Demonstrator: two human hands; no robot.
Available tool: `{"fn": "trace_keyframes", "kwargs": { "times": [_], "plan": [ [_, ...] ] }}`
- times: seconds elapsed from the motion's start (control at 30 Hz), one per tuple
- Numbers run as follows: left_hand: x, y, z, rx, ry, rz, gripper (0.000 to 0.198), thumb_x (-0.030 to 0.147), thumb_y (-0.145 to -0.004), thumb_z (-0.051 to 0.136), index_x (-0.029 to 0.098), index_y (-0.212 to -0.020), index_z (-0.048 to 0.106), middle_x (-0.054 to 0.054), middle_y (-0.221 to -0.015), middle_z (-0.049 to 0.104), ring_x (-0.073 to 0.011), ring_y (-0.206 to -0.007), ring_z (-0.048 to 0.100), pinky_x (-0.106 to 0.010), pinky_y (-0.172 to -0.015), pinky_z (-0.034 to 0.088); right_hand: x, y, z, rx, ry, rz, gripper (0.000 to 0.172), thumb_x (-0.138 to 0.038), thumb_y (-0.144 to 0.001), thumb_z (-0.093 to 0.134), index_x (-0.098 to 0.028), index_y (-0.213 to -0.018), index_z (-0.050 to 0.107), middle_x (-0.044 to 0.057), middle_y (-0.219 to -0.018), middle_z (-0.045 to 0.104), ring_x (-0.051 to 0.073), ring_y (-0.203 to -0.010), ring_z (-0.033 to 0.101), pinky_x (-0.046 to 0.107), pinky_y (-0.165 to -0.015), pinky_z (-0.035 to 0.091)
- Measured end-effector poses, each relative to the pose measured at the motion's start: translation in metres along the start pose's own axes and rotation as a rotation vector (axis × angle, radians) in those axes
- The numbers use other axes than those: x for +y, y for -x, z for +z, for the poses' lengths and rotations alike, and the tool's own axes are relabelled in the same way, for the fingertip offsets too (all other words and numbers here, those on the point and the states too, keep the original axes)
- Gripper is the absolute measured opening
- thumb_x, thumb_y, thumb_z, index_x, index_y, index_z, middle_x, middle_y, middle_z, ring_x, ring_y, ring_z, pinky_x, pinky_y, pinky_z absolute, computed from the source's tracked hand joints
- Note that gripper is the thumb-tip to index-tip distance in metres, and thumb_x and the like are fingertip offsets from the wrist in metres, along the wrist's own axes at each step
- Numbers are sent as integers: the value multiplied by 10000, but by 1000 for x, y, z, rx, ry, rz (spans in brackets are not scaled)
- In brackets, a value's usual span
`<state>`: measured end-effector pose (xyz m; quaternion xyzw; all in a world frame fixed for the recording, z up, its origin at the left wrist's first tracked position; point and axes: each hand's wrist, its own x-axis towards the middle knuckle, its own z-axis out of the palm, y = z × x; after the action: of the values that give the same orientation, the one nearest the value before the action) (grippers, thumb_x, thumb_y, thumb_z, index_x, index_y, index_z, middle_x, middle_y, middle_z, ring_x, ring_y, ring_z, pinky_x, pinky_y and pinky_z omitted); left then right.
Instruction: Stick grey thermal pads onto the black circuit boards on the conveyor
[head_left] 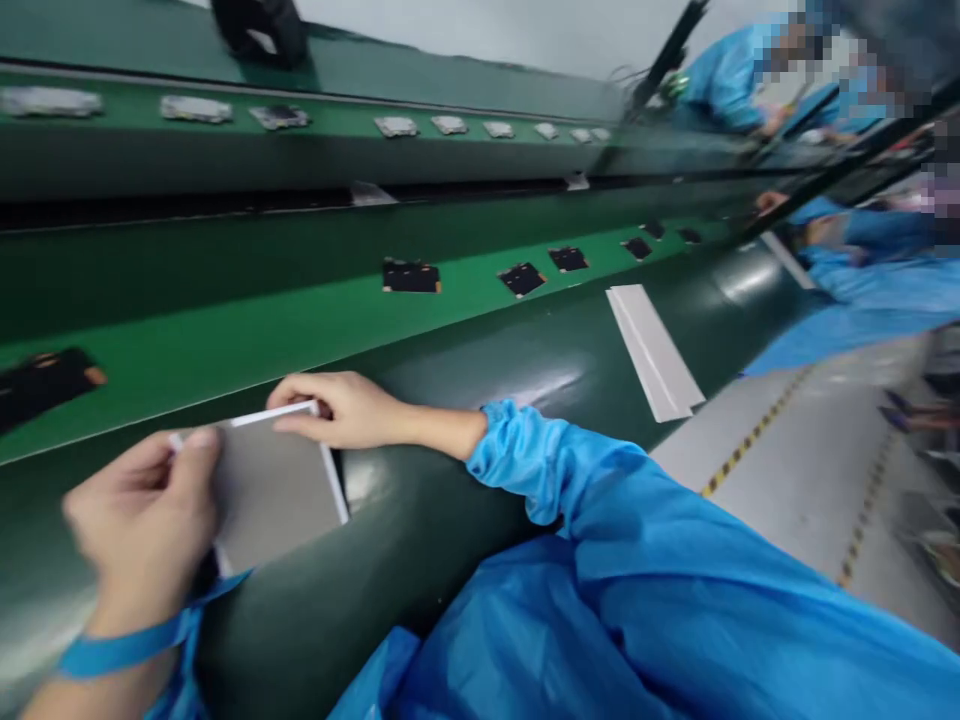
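Note:
A flat grey panel with a white rim point(277, 495) is held between both hands, tilted over the dark green bench surface. My left hand point(154, 520), with a blue band around its wrist, pinches the panel's left edge, thumb on top. At the far right corner, my right hand point(345, 410) grips the rim between thumb and curled fingers. Part of the panel's left side is hidden behind my left hand. Just beyond the panel, a black flat part with orange tabs point(52, 385) lies on the bright green belt point(225, 335).
More black flat parts point(411, 276) lie along the belt. Several silvery parts point(196, 109) stand in a row on the upper shelf. A pale folded strip point(652, 350) rests on the bench to the right. Co-workers in blue gowns point(885, 280) sit farther right.

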<state>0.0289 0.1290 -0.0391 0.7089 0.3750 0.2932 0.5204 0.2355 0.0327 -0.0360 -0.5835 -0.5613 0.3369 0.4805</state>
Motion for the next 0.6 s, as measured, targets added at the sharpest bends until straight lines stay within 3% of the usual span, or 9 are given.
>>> {"fn": "trace_keyframes", "kwargs": {
  "times": [0.03, 0.1, 0.3, 0.43, 0.6],
  "plan": [
    [6, 2, 3, 132, -43, -19, 254, 536, -844, 801, 302, -805, 710, 42, -600, 527, -170, -546, 370, -298, -479, 252, 1, 1, 1, 17, 6, 4, 116, -311, -1046, 690, -225, -1074, 617, 27, -1109, 732, 170, -914, 634, 264, -858, 485],
    [14, 2, 7, 164, -19, -53, 297, 575, -801, 844, 293, -846, 761, 31, -673, 625, -165, -592, 464, -298, -512, 341, 3, 1, 4, 19, -11, 12, 102, -300, -1049, 670, -217, -1058, 612, 27, -1080, 726, 167, -892, 614, 268, -839, 474],
    [19, 2, 7, 177, 38, -82, 416, 587, -724, 897, 205, -724, 731, 28, -642, 638, -119, -590, 469, -257, -552, 369, 3, 7, 11, 60, -170, 27, 199, -395, -1018, 658, -203, -1059, 627, 7, -911, 636, 148, -735, 510, 274, -717, 433],
    [21, 3, 6, 91, 79, -98, 430, 576, -703, 904, 179, -808, 779, -23, -743, 724, -144, -649, 563, -263, -604, 465, 3, 11, 12, 116, -178, 17, 210, -409, -981, 664, -205, -1028, 649, 14, -871, 626, 152, -709, 498, 279, -660, 389],
    [22, 2, 4, 98, 31, -75, 437, 596, -752, 865, 167, -771, 782, -51, -732, 730, -161, -646, 572, -269, -585, 468, 1, 11, 13, 102, -226, 111, 219, -412, -924, 693, -217, -1020, 664, 2, -802, 600, 149, -667, 476, 275, -617, 363]
  ]
}}
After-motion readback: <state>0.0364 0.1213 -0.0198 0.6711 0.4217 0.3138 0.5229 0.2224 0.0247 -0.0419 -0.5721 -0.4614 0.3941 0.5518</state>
